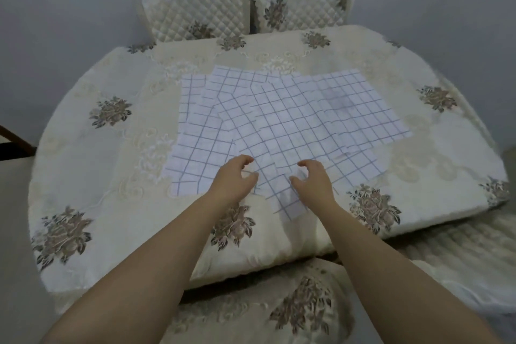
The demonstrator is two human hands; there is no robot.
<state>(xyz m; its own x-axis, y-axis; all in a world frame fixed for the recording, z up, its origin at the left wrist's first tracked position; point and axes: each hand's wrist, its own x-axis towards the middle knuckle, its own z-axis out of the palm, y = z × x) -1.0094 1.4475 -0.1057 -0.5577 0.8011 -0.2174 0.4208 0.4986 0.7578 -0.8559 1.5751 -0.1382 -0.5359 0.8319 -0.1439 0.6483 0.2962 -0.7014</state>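
Note:
Several white cloths with a blue grid pattern [290, 117] lie fanned out and overlapping on a cream floral quilt [111, 165]. My left hand [233, 179] hovers over the near edge of the fan, fingers loosely curled, holding nothing. My right hand [314, 179] is just to its right, fingers also loosely curled above the nearest cloth [284, 204], thumb close to the fabric. Whether the fingertips touch the cloth is unclear.
Two quilted cream pillows [195, 12] [301, 4] stand against the grey wall at the back. A matching cushion [265, 304] lies at the bed's near edge. A ribbed pale blanket [458, 260] lies at the right.

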